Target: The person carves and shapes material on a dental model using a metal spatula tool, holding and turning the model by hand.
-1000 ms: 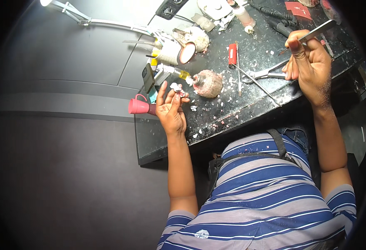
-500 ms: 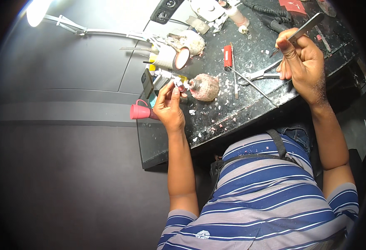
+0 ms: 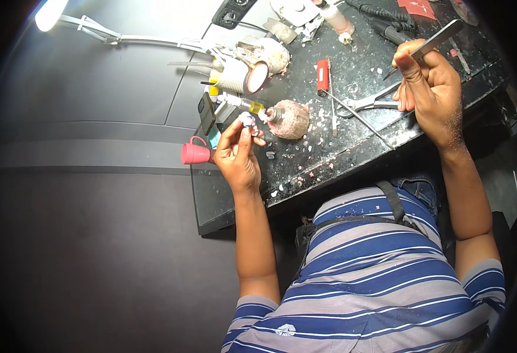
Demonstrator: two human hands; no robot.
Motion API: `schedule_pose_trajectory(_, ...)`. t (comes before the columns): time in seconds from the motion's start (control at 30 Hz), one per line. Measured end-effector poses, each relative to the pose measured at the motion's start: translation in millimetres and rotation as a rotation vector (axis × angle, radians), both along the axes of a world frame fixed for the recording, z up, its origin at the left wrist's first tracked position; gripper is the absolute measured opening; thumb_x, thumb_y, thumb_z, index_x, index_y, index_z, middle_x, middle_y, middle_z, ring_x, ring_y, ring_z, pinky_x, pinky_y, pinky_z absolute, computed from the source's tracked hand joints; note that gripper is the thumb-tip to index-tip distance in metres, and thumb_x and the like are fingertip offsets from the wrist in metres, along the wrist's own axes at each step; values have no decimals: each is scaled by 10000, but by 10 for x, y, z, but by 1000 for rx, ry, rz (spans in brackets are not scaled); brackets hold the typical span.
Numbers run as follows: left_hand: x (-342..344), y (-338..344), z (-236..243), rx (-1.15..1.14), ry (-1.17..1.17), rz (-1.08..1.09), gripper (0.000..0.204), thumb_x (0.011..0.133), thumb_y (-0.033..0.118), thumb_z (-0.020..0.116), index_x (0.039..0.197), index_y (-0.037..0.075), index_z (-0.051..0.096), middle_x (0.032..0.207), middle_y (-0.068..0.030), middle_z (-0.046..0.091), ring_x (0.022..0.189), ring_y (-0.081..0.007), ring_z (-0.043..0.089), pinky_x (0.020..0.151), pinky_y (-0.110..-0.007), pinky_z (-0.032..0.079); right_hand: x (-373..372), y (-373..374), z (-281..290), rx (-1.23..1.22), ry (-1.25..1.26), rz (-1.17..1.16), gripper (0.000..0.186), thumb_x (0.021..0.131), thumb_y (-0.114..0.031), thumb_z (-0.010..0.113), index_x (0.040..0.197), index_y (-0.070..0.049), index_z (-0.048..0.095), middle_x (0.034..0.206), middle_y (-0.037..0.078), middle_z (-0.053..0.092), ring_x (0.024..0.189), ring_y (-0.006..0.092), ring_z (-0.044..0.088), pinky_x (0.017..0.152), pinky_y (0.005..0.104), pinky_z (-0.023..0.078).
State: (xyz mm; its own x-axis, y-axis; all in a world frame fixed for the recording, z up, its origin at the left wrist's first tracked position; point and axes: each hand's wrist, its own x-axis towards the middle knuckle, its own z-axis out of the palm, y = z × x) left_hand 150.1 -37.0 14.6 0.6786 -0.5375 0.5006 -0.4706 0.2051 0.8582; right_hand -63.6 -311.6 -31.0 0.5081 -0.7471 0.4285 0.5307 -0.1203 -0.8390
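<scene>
Left hand: we see our left hand (image 3: 239, 154) pinching a small pale piece (image 3: 248, 120) above the dark worktable (image 3: 352, 138).
Right hand: our right hand (image 3: 432, 88) grips a metal tool (image 3: 432, 42).
Nearby: pink cup (image 3: 195, 153), pliers (image 3: 369, 103).

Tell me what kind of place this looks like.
Probably a small craft or dental-model workbench. The dark bench top is littered with pale chips, pliers and a red-handled tool lie on it, and the right hand holds a slim metal tool.
</scene>
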Motion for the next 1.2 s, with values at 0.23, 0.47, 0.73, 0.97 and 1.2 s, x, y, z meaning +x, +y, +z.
schedule_pose_trajectory(0.23, -462, 236, 51, -163, 513, -144, 513, 967, 24, 605, 1447, -5, 428, 996, -121, 639, 828, -219, 624, 663, -289, 544, 9, 60, -3, -66, -112, -59, 271, 969, -278, 677, 1036, -16, 668, 779, -7, 621, 552, 21, 517, 538, 188, 450)
schedule_pose_trajectory(0.47, -889, 345, 205, -245, 610, -242, 608, 969, 49, 604, 1523, 82, 353, 1062, -155, 595, 802, -213, 604, 622, -273, 549, 23, 61, -46, -137, -96, -79, 213, 984, -217, 660, 1025, -10, 682, 989, 1, 658, 585, 24, 515, 542, 186, 442)
schedule_pose_trajectory(0.73, -1300, 382, 346, -361, 703, -430, 628, 950, 12, 605, 1518, 113, 357, 1162, -271, 463, 712, -215, 615, 512, -225, 565, 37, 71, -12, -153, -88, -117, 201, 984, -203, 667, 997, -2, 665, 914, 8, 632, 560, 26, 493, 529, 181, 418)
schedule_pose_trajectory(0.97, -1478, 413, 417, -371, 760, -489, 611, 933, -49, 559, 1496, 82, 361, 1108, -270, 450, 621, -235, 654, 456, -250, 582, 63, 80, -4, -162, -88, -119, 194, 984, -205, 668, 1011, -13, 666, 827, -9, 601, 558, 24, 488, 535, 185, 424)
schedule_pose_trajectory(1.2, -1504, 395, 442, -355, 748, -486, 610, 932, -20, 570, 1492, 38, 337, 1101, -277, 449, 615, -229, 657, 459, -247, 581, 64, 65, -15, -168, -86, -112, 194, 984, -204, 668, 1020, -13, 669, 840, -7, 607, 557, 25, 489, 541, 190, 431)
